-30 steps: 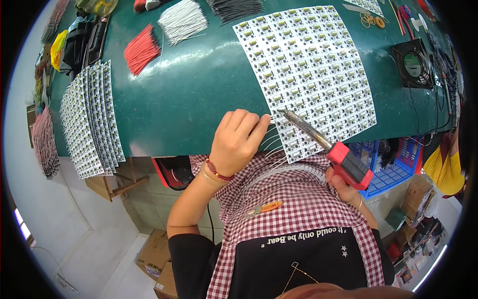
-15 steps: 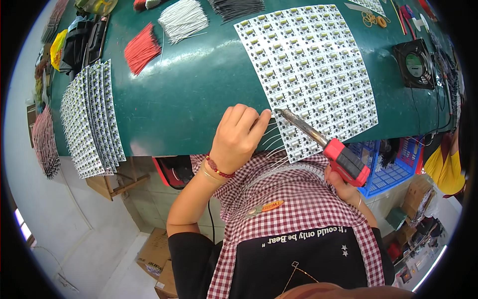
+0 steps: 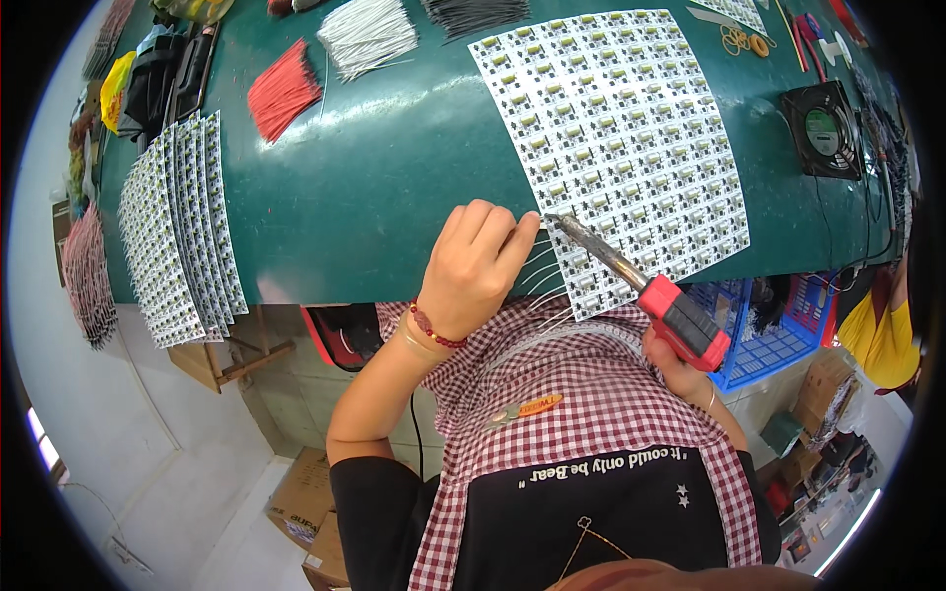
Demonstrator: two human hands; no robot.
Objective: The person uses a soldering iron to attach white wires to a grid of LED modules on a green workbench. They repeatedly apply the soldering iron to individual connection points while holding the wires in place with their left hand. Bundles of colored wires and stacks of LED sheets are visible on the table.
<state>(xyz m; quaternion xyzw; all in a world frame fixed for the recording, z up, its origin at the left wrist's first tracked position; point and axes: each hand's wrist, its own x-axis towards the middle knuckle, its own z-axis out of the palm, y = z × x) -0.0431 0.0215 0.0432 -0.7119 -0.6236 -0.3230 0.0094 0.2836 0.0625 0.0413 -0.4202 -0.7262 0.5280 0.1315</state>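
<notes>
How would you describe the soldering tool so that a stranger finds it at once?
Start at the green table and its large white panel of circuit boards. At the panel's near corner, the right hand holds a soldering iron. Only it has a red handle and a metal tip.

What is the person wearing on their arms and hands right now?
Both forearms are bare. The left hand has a red beaded bracelet and a thin pale band at the wrist. Black short sleeves cover the upper arms. The right hand has a thin wrist band.

Single head-worn fisheye view, looking steeply down and forward from close above the hands onto the green bench point(image 3: 394, 197), its straight edges bowed toward the circular dark rim.
</notes>
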